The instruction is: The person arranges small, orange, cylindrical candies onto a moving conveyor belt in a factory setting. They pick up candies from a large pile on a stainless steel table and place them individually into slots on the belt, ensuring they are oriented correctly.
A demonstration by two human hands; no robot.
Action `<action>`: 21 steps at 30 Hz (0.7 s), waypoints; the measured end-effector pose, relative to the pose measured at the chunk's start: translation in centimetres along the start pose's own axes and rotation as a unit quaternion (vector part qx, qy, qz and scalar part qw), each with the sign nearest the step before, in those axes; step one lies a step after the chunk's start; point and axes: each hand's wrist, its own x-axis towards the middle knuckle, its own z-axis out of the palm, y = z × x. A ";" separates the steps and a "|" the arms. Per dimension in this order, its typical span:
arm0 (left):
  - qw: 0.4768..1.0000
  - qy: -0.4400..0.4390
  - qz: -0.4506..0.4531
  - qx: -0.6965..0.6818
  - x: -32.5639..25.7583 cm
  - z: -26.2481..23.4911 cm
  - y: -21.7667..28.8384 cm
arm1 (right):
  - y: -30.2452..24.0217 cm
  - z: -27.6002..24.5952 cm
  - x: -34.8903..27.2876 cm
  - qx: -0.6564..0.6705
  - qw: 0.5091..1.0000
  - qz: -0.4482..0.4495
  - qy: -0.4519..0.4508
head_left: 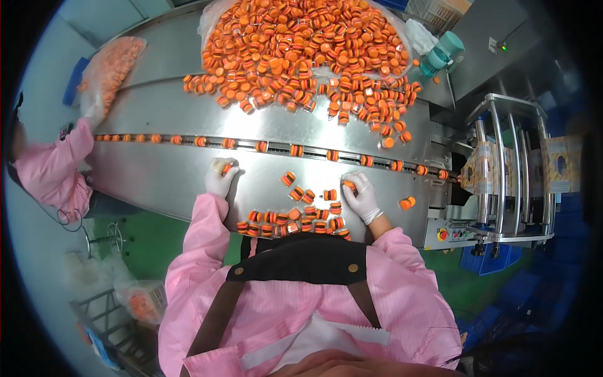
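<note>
My left hand [218, 178], in a white glove, is closed around a small orange layered candy [227, 169] just below the narrow conveyor channel [245, 145]. To the right, my gloved right hand [362, 200] rests near the table surface, its thumb and fingers closed on another orange candy [348, 185]. Between my hands and close to my body lies a loose group of wrapped burger-shaped candies [294, 215], striped orange, red and black. Single candies [296, 150] sit spaced out along the channel.
A large heap of candies [301, 38] covers the table's far side. At right stands a metal packaging machine [502, 163] with printed film. A teal jug [443, 53] is at the back right. On the left, a co-worker's pink sleeve [75, 141] reaches toward a candy bag [110, 69].
</note>
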 end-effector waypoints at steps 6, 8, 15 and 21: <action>0.998 0.044 0.049 0.003 -0.2 0.4 -1.1 | 0.6 0.3 -0.2 -0.002 1.000 -0.010 0.015; 0.996 0.053 0.069 -0.003 -0.1 0.5 -1.3 | 0.7 0.2 -0.2 -0.006 1.000 -0.013 0.015; 0.998 0.042 0.015 -0.034 -0.4 0.3 -1.1 | 0.2 0.2 -0.3 -0.009 1.000 -0.010 0.023; 0.996 0.046 0.007 -0.075 -0.3 0.7 -1.8 | 0.2 0.3 -0.4 -0.002 1.000 -0.010 0.025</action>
